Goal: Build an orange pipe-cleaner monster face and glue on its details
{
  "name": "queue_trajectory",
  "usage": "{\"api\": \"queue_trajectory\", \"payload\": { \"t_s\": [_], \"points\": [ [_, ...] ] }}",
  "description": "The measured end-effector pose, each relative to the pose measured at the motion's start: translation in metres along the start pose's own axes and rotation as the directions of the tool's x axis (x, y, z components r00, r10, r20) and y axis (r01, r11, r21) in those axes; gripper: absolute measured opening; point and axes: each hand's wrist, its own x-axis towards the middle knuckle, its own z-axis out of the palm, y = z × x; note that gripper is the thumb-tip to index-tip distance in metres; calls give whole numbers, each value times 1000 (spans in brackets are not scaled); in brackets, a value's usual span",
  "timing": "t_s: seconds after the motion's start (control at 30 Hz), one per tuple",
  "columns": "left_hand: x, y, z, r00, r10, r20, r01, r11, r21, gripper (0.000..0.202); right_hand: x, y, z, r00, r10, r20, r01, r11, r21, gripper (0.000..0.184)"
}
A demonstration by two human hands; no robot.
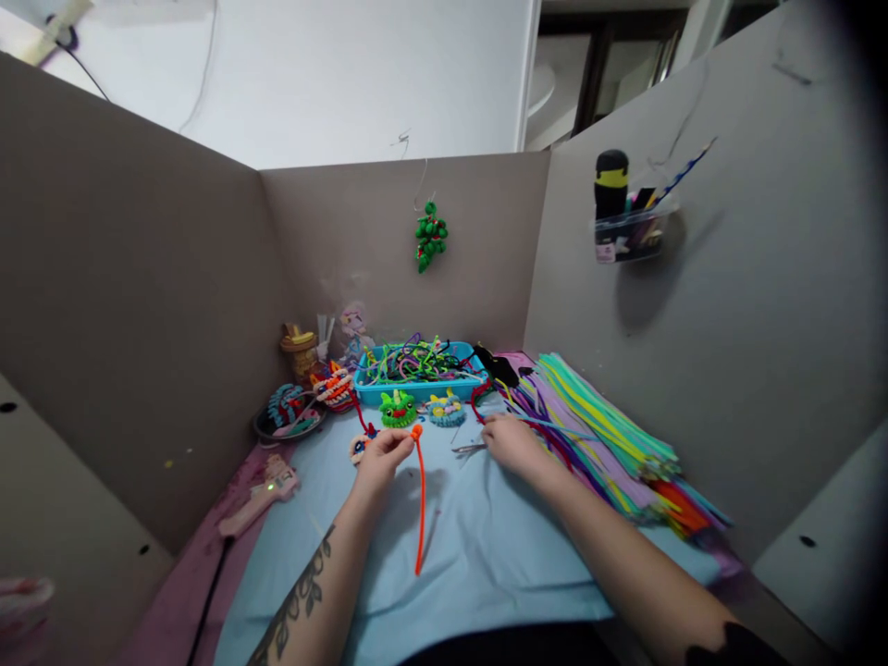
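My left hand [386, 453] pinches an orange pipe cleaner [422, 509] near its top, where it is curled into a small coil; the long straight end hangs down over the blue cloth. My right hand [514, 442] lies lower right of the blue tray, its fingers closed around what looks like scissors [469, 449], with the metal tips pointing left. Its handles are hidden by the fingers. Just beyond my hands sit a green fuzzy animal head [398, 408] and a blue-and-yellow one [446, 409]. A cream piece with blue eyes [359, 448] is partly behind my left hand.
A blue tray [367, 394] holds tangled pipe cleaner scraps. Bundles of long pipe cleaners [603, 425] lie right. At left are a pink glue gun [260, 499], a dark dish [267, 431] and a red-orange head [336, 387]. Grey panels [388, 222] enclose the table.
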Motion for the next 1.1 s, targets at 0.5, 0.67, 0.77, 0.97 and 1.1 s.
{"api": "queue_trajectory", "payload": {
  "t_s": [0.5,0.67,0.77,0.97,1.1],
  "points": [
    [-9,13,5,933,342,108,-357,847,394,16,-11,-84,34,979,42,-200,138,587,798,24],
    [-14,14,12,904,405,136,-416,764,493,13,-25,-87,31,842,-300,-448,389,914,120,18],
    [-16,15,15,892,438,113,-428,738,522,14,-27,-88,33,815,-373,-443,400,916,-35,17],
    [-18,21,15,890,448,81,-438,795,420,14,-16,-81,32,919,-95,-382,302,791,532,20],
    [-15,19,12,904,406,134,-428,850,307,14,-7,-79,37,993,7,-116,98,496,863,22]
  ]
}}
